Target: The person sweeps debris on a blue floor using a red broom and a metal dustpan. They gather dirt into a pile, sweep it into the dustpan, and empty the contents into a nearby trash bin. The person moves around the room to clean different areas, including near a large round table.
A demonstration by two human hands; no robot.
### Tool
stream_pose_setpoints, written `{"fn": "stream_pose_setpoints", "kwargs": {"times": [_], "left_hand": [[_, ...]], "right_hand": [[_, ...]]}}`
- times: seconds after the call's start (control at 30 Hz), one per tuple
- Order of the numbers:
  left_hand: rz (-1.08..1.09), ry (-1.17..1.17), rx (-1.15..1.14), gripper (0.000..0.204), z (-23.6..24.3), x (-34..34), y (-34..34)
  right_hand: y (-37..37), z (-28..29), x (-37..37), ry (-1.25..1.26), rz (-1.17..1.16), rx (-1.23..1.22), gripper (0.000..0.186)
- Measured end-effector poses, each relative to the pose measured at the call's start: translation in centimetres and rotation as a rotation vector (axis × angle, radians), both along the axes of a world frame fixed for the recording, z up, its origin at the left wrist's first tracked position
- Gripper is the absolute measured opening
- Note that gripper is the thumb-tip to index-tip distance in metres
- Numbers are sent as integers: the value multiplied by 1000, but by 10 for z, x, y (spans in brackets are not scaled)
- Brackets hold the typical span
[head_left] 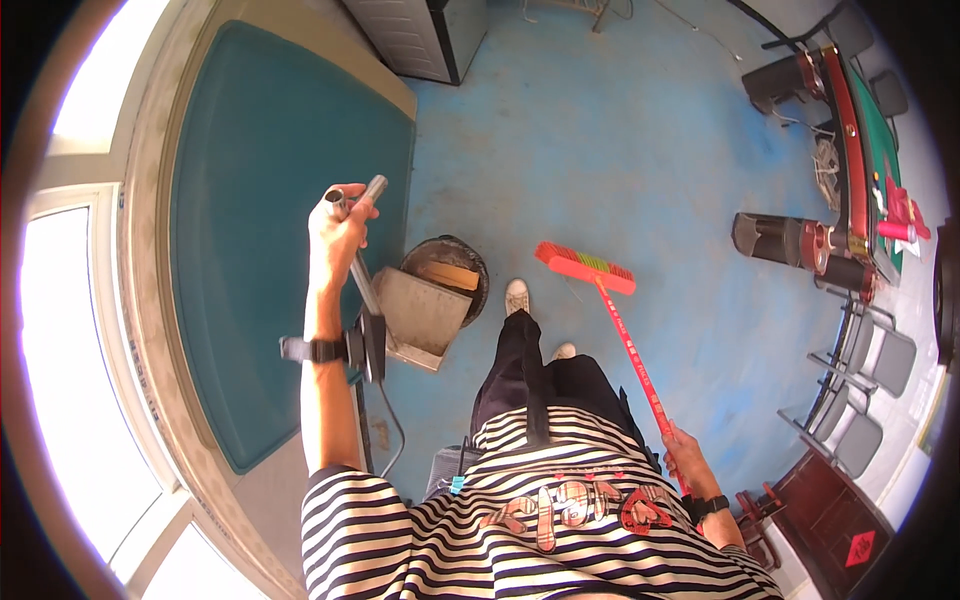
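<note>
My left hand is closed around the metal tube handle of a dustpan, raised at the left. The dustpan's grey metal pan overlaps the near side of a round dark bin; I cannot tell whether they touch. Inside the bin lies a flat yellowish-brown piece. At my right side, my right hand grips the red stick of a broom. The broom slants forward and left, its red head with red and green bristles out over the floor ahead of my feet.
A teal-topped surface runs along the windows at left. A grey cabinet stands beyond it. On the right are a green-topped table with dark legs, grey folding chairs and a dark red wooden piece. The floor is blue.
</note>
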State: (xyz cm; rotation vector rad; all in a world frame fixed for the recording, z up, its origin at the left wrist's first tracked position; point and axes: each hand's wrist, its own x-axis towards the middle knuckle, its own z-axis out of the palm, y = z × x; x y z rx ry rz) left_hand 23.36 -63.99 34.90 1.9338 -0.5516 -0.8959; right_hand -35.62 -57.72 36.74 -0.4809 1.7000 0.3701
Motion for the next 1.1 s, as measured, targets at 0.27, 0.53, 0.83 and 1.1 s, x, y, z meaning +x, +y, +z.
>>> {"fn": "stream_pose_setpoints", "kwargs": {"times": [0.27,0.53,0.83,1.1], "left_hand": [[10,-251,47,15,5,-1,63],[265,-138,90,23,58,-25,142],[779,-301,15,23,71,-212,261],[1350,-367,75,26,-12,-434,348]], "right_hand": [[-36,29,27,-87,204,-76,25],[-102,32,25,-109,285,34,23],[-191,22,-19,-207,631,15,34],[-261,-32,-38,-209,1020,106,43]]}}
